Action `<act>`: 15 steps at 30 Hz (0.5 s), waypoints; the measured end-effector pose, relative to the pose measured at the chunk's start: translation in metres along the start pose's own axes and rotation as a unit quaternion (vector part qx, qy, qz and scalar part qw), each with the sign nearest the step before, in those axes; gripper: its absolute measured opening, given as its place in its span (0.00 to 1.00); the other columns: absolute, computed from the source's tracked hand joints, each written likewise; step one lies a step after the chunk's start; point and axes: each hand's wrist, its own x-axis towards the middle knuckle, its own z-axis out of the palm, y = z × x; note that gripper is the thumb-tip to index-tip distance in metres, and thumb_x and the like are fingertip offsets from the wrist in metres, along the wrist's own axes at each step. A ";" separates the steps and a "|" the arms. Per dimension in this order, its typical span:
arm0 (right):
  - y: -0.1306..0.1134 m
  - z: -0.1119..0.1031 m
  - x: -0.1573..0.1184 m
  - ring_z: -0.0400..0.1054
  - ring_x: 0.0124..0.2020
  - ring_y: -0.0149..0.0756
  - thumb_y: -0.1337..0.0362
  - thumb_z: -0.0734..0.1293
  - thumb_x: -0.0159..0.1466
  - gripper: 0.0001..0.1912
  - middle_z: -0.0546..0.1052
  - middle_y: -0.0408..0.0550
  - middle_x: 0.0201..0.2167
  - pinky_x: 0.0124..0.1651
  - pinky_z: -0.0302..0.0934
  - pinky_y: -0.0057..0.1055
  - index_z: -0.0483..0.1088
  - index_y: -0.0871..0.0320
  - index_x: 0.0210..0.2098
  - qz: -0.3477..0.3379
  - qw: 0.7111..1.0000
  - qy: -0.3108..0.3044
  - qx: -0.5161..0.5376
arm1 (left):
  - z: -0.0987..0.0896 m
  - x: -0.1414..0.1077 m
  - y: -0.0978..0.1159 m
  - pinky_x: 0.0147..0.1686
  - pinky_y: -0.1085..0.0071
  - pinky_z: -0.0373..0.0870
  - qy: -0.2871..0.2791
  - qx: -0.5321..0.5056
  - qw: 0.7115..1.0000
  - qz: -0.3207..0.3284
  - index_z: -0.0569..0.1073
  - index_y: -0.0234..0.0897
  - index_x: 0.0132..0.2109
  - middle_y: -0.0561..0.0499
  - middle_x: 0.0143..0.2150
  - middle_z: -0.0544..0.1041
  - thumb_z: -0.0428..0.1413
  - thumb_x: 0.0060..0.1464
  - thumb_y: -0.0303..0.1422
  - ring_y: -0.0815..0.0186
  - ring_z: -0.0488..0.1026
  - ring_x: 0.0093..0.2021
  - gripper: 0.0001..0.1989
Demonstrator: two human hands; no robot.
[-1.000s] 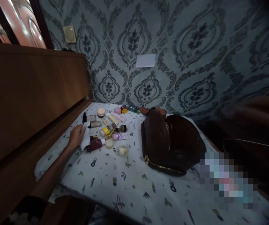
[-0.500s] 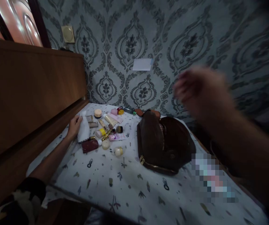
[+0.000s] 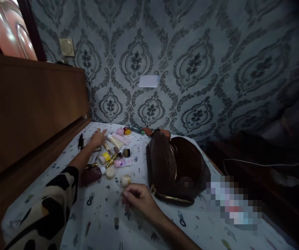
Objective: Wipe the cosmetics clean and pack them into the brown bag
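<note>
My left hand [image 3: 99,137] reaches to the back left of the cosmetics, its bent fingers over the spot where a round jar stood. What lies under them is hidden. My right hand [image 3: 141,201] is low over the cloth with loosely curled fingers, nothing visible in them. Just beyond its fingertips stands a small cream jar [image 3: 125,180]. Around them lie a pale round jar [image 3: 110,172], a dark red bottle [image 3: 91,176], a yellow-banded jar [image 3: 104,158], a pink-and-white tube [image 3: 123,162], a beige tube [image 3: 115,141] and a black-lidded jar [image 3: 126,152].
A dark brown bag [image 3: 162,166] stands gaping to the right. Behind are a clear bottle [image 3: 135,129] and the patterned wall [image 3: 191,86]. A wooden panel [image 3: 34,118] borders the left. A blurred-out item [image 3: 234,205] lies at right on the printed cloth [image 3: 107,218].
My right hand has come down from above the bag to the small cream jar. My left hand has moved right, and the white item beside it no longer shows there. The view has shifted.
</note>
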 end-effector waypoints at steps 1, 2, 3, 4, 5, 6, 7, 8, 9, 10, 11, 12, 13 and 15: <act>0.003 0.000 0.001 0.64 0.19 0.26 0.39 0.68 0.56 0.28 0.73 0.43 0.22 0.25 0.58 0.25 0.69 0.60 0.26 0.001 1.000 0.009 0.000 | 0.003 -0.003 0.000 0.53 0.56 0.62 -0.004 0.006 1.000 0.002 0.71 0.36 0.56 0.35 0.56 0.68 0.58 0.54 0.34 0.46 0.67 0.55 0.22; 0.006 -0.001 0.001 0.64 0.19 0.26 0.38 0.68 0.56 0.28 0.73 0.43 0.21 0.25 0.58 0.24 0.69 0.60 0.26 0.001 1.000 0.018 0.000 | 0.005 -0.005 0.000 0.53 0.55 0.62 -0.006 0.010 1.000 0.002 0.70 0.35 0.56 0.34 0.57 0.67 0.58 0.55 0.34 0.45 0.66 0.56 0.22; 0.009 -0.001 0.001 0.64 0.19 0.26 0.38 0.68 0.56 0.28 0.73 0.43 0.21 0.25 0.57 0.24 0.69 0.60 0.25 0.002 1.000 0.026 0.003 | 0.005 -0.006 0.000 0.54 0.54 0.62 -0.007 0.011 1.000 0.002 0.70 0.34 0.56 0.34 0.57 0.66 0.57 0.55 0.34 0.44 0.66 0.56 0.22; 0.011 -0.001 0.000 0.64 0.19 0.25 0.38 0.68 0.55 0.29 0.73 0.43 0.21 0.24 0.57 0.24 0.69 0.60 0.25 0.005 0.999 0.033 0.008 | 0.003 -0.007 0.001 0.53 0.54 0.63 -0.007 0.009 1.000 0.003 0.69 0.34 0.56 0.33 0.56 0.66 0.57 0.55 0.34 0.44 0.67 0.56 0.21; 0.012 -0.002 0.000 0.64 0.19 0.25 0.38 0.68 0.55 0.29 0.73 0.43 0.21 0.24 0.57 0.23 0.69 0.60 0.26 0.008 0.999 0.038 0.014 | 0.000 -0.007 0.003 0.53 0.54 0.63 -0.004 0.004 1.000 0.003 0.69 0.33 0.56 0.34 0.55 0.67 0.57 0.56 0.35 0.45 0.68 0.54 0.22; 0.014 -0.003 -0.001 0.64 0.19 0.25 0.38 0.69 0.55 0.29 0.73 0.43 0.21 0.24 0.56 0.23 0.69 0.60 0.26 0.010 0.999 0.039 0.021 | -0.004 -0.007 0.005 0.52 0.53 0.64 0.002 -0.003 1.000 0.005 0.68 0.33 0.56 0.34 0.54 0.67 0.56 0.56 0.36 0.45 0.69 0.53 0.22; 0.015 -0.004 -0.002 0.64 0.19 0.25 0.38 0.69 0.55 0.29 0.73 0.43 0.22 0.24 0.57 0.23 0.69 0.60 0.26 0.009 0.999 0.039 0.026 | -0.008 -0.007 0.009 0.52 0.53 0.64 0.012 -0.013 1.000 0.007 0.67 0.32 0.56 0.34 0.53 0.67 0.55 0.57 0.36 0.46 0.69 0.52 0.22; 0.015 -0.005 -0.003 0.64 0.19 0.25 0.38 0.69 0.55 0.28 0.73 0.43 0.22 0.24 0.57 0.23 0.69 0.61 0.26 0.007 0.999 0.037 0.031 | -0.012 -0.009 0.013 0.52 0.53 0.64 0.024 -0.024 0.999 0.012 0.65 0.32 0.57 0.35 0.53 0.67 0.54 0.58 0.37 0.47 0.69 0.52 0.22; 0.016 -0.006 -0.003 0.64 0.19 0.25 0.38 0.69 0.55 0.28 0.74 0.43 0.22 0.24 0.57 0.23 0.70 0.61 0.26 0.004 0.999 0.036 0.036 | -0.016 -0.013 0.018 0.53 0.54 0.64 0.038 -0.037 0.998 0.020 0.64 0.32 0.58 0.36 0.53 0.67 0.52 0.59 0.38 0.48 0.69 0.52 0.22; 0.015 -0.007 -0.003 0.65 0.19 0.25 0.39 0.69 0.55 0.28 0.74 0.43 0.22 0.24 0.57 0.23 0.70 0.61 0.27 0.001 0.998 0.036 0.044 | -0.020 -0.019 0.025 0.53 0.56 0.65 0.049 -0.051 0.997 0.031 0.63 0.33 0.58 0.37 0.52 0.68 0.50 0.60 0.39 0.50 0.69 0.53 0.22; 0.015 -0.008 -0.003 0.65 0.18 0.25 0.39 0.70 0.55 0.28 0.74 0.43 0.22 0.24 0.57 0.23 0.71 0.61 0.28 -0.002 0.998 0.038 0.056 | -0.024 -0.027 0.033 0.53 0.58 0.65 0.057 -0.065 0.995 0.044 0.61 0.35 0.58 0.40 0.52 0.69 0.48 0.62 0.40 0.52 0.69 0.52 0.21; 0.015 -0.009 -0.003 0.65 0.18 0.26 0.39 0.70 0.54 0.28 0.74 0.43 0.22 0.23 0.58 0.23 0.72 0.61 0.31 -0.005 0.996 0.041 0.073 | -0.026 -0.037 0.042 0.51 0.61 0.66 0.059 -0.078 0.993 0.058 0.61 0.37 0.57 0.43 0.51 0.70 0.47 0.63 0.41 0.55 0.69 0.51 0.20; 0.014 -0.009 -0.002 0.66 0.19 0.26 0.40 0.70 0.54 0.28 0.75 0.43 0.24 0.23 0.58 0.24 0.73 0.61 0.35 -0.008 0.994 0.047 0.094 | -0.027 -0.051 0.052 0.49 0.63 0.68 0.053 -0.095 0.991 0.073 0.60 0.38 0.57 0.45 0.50 0.71 0.45 0.63 0.42 0.57 0.70 0.49 0.19; 0.013 -0.008 -0.001 0.70 0.22 0.29 0.41 0.71 0.55 0.29 0.77 0.45 0.29 0.22 0.59 0.24 0.73 0.59 0.43 -0.016 0.988 0.063 0.142 | -0.027 -0.084 0.074 0.42 0.68 0.69 0.033 -0.127 0.987 0.098 0.61 0.40 0.55 0.50 0.45 0.73 0.43 0.64 0.44 0.61 0.72 0.42 0.18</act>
